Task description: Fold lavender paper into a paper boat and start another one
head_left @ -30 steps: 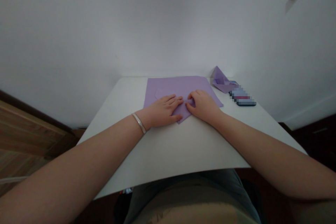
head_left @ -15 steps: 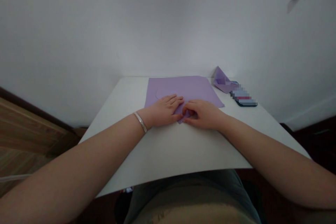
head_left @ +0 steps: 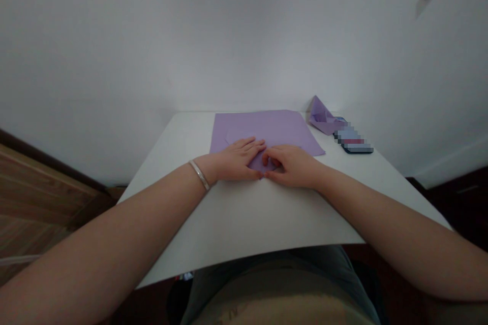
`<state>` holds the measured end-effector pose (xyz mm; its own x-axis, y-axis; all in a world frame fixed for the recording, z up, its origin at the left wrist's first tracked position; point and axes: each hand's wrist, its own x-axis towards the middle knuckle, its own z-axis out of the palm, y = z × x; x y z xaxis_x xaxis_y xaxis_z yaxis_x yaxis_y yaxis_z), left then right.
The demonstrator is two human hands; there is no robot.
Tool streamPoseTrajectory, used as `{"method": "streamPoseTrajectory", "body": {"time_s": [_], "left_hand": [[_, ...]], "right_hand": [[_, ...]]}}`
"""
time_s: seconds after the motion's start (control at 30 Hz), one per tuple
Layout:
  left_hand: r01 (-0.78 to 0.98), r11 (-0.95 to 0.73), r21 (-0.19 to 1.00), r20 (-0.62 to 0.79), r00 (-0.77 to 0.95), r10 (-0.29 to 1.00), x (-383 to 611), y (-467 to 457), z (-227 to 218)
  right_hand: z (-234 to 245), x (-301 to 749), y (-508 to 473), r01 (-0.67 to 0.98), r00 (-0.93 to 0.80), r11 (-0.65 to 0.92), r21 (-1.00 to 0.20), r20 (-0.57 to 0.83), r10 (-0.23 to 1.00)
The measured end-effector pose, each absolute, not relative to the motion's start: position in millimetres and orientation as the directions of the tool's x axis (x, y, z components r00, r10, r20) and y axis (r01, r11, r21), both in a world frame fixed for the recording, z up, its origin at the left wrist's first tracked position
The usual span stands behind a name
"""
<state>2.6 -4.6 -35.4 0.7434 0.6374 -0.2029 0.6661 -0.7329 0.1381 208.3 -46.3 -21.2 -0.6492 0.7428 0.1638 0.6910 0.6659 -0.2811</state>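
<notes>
A smaller piece of folded purple paper [head_left: 258,163] lies under both hands, its near point showing between them. Much of it is hidden by the hands. My left hand [head_left: 241,160] presses flat on its left side with the fingers stretched out, the thumb reaching to the near point. On the right, my right hand [head_left: 290,165] has curled fingers, with thumb and forefinger closed at the paper's edge close to that point. Beneath lies a larger purple sheet [head_left: 263,123], flat on the white table.
A folded purple paper shape [head_left: 321,116] stands at the table's back right corner. It touches or overlaps a phone [head_left: 353,142] with a blurred screen. The white table [head_left: 244,218] meets the wall [head_left: 244,35] behind. A wooden panel [head_left: 34,183] stands at the left.
The left thumb has shifted slightly nearer and to the right along the paper's point. My right hand has moved a touch left, fingers still curled. The papers and phone stay put.
</notes>
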Motion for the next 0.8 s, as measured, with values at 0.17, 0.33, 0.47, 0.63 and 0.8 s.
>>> {"method": "streamPoseTrajectory", "body": {"time_s": [0.17, 0.33, 0.47, 0.63, 0.8], "left_hand": [[0.664, -0.736, 0.130, -0.223, 0.743, 0.631, 4.0, -5.5, -34.4], [0.659, -0.744, 0.112, -0.210, 0.747, 0.630, 4.7, -6.5, -35.4], [0.659, -0.746, 0.097, -0.182, 0.749, 0.638, 5.1, -7.5, -35.5], [0.657, -0.749, 0.081, -0.159, 0.751, 0.641, 5.2, -7.5, -34.5], [0.671, -0.737, 0.076, -0.168, 0.738, 0.654, 6.8, -8.8, -32.0]], "right_hand": [[-21.7, 208.6, -44.3, 0.690, -0.637, 0.648, -0.321, 0.156, 0.755], [-22.3, 209.5, -43.7, 0.678, -0.647, 0.659, -0.326, 0.160, 0.745], [-20.3, 208.0, -45.8, 0.691, -0.640, 0.654, -0.309, 0.160, 0.752], [-19.5, 203.8, -48.4, 0.747, -0.586, 0.605, -0.277, 0.155, 0.795], [-21.4, 209.1, -42.4, 0.819, -0.513, 0.534, -0.209, 0.150, 0.845]]}}
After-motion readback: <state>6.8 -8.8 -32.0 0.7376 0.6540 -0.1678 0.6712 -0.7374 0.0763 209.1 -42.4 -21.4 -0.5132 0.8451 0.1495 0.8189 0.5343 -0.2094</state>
